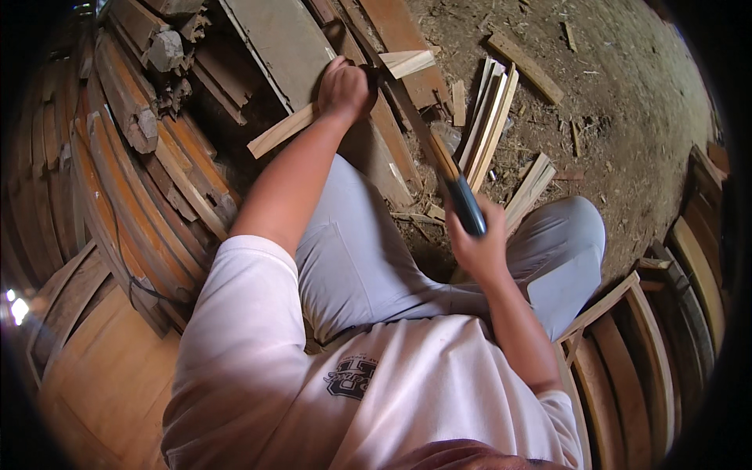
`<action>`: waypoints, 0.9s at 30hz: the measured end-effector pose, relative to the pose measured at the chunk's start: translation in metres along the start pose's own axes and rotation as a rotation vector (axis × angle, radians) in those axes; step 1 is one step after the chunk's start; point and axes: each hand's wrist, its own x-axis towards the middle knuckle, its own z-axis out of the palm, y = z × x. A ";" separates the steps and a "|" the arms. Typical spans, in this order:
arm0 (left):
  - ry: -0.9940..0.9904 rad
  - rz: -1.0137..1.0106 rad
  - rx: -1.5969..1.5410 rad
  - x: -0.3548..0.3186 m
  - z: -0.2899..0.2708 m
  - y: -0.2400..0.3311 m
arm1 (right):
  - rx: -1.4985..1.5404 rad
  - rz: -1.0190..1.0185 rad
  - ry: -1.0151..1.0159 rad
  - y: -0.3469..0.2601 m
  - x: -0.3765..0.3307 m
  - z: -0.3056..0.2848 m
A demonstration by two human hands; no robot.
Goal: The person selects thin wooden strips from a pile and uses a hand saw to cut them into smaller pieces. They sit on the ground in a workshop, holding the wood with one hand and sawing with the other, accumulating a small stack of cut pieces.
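My left hand (343, 90) is closed round a pale strip of wood (283, 131), which sticks out on both sides of the fist. My right hand (479, 243) grips the dark handle of a machete (462, 200). Its long, narrow, dark blade runs up and to the left, and its far end meets or crosses the strip just right of my left fist. Whether the edge is in the wood I cannot tell. Beneath the strip lie brown boards (384, 149), between my knees and the far side.
Several thin pale strips (489, 117) lie right of the blade, with more split pieces (531, 184) beside my right knee. A loose plank (525, 66) rests on the dirt floor. Stacked timber (133, 172) fills the left, and wooden frames (619, 368) stand at lower right.
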 end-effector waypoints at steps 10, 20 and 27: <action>0.025 0.030 0.001 0.000 -0.023 0.013 | -0.011 0.046 -0.076 -0.017 -0.072 -0.049; -0.081 0.028 0.070 -0.001 -0.027 0.014 | 0.030 -0.006 -0.076 0.002 -0.024 -0.012; -0.071 0.040 0.117 0.003 -0.014 0.007 | 0.031 0.006 -0.053 -0.001 -0.001 0.002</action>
